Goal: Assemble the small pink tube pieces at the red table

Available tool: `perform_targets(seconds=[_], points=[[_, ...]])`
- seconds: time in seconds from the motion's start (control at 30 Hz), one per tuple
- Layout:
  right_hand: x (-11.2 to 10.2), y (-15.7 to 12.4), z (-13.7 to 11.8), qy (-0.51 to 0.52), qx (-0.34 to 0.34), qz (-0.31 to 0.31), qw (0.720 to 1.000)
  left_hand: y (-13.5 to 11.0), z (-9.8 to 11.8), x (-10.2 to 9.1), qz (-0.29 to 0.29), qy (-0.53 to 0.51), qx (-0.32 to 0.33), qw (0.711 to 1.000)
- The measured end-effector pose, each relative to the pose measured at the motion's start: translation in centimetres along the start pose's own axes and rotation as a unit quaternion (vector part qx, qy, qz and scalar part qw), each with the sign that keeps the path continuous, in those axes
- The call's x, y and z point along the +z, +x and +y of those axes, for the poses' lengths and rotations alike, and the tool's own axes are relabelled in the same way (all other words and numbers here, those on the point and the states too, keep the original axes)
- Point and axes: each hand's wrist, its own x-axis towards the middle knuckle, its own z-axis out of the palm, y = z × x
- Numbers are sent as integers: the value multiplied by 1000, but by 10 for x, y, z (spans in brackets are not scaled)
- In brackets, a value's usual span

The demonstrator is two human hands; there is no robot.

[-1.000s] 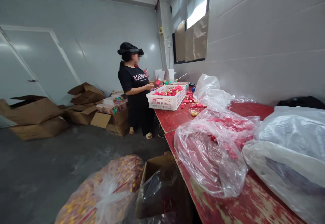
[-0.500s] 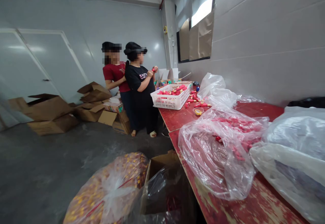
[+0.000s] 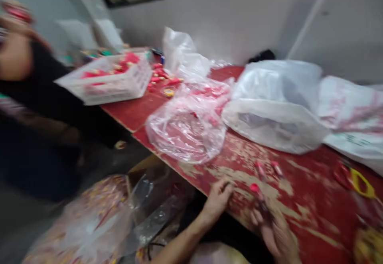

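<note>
In the head view my right hand (image 3: 277, 230) is closed around a small dark tube with a bright pink top (image 3: 255, 188), above the table edge. Its exact kind is blurred. Beside it, my left hand (image 3: 217, 200) has curled fingers with thumb and fingertips together; whatever they hold, if anything, cannot be made out. Two similar small pink pieces lie on the worn red table (image 3: 254, 148) just beyond my right hand: one pink piece (image 3: 259, 169) and another pink piece (image 3: 277, 168).
A clear bag with pink pieces (image 3: 187, 128) lies ahead, a white bag (image 3: 275, 124) to its right. Yellow-handled scissors (image 3: 362, 183) are at the right. A white basket (image 3: 116, 88) stands far left near a person's arm (image 3: 18, 52). Below are a filled bag (image 3: 86, 220) and carton (image 3: 143, 164).
My view has swung right and down towards the near table. Both my hands have come into view, the right one holding the pink-topped tube. The co-workers have shifted to the left edge.
</note>
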Motion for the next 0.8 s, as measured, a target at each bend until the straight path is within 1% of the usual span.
perform_targets(seconds=[0.07, 0.1, 0.17, 0.23, 0.33, 0.43, 0.53, 0.63, 0.7, 0.8], points=[[-1, -9, 1, 32, 10, 56, 998, 2, 4, -2, -26, -15, -18, 999], [1, -9, 2, 40, 11, 71, 997, 2, 6, -3, -36, -21, -25, 999], [2, -7, 5, 15, -5, 78, 997, 2, 9, -4, -48, -28, -35, 998], [0, -6, 8, -41, -30, 69, 996, 2, 8, -3, -48, -29, -37, 998], [-8, -9, 11, -143, -57, 40, 987, 5, 4, -3, -31, -25, -31, 999], [-10, -14, 8, -242, -84, -3, 967, 9, 1, -3, -30, -46, -25, 998], [-3, -16, 1, -326, -139, -30, 935, 12, -1, -4, -35, -85, -38, 995], [6, -18, -6, -385, -190, -56, 901, 16, -2, -4, -33, -107, -56, 992], [12, -20, -9, -404, -208, -91, 886, 17, -2, -4, -29, -121, -65, 990], [19, -26, -10, -436, -212, -152, 861, 17, -1, -1, -20, -127, -74, 989]])
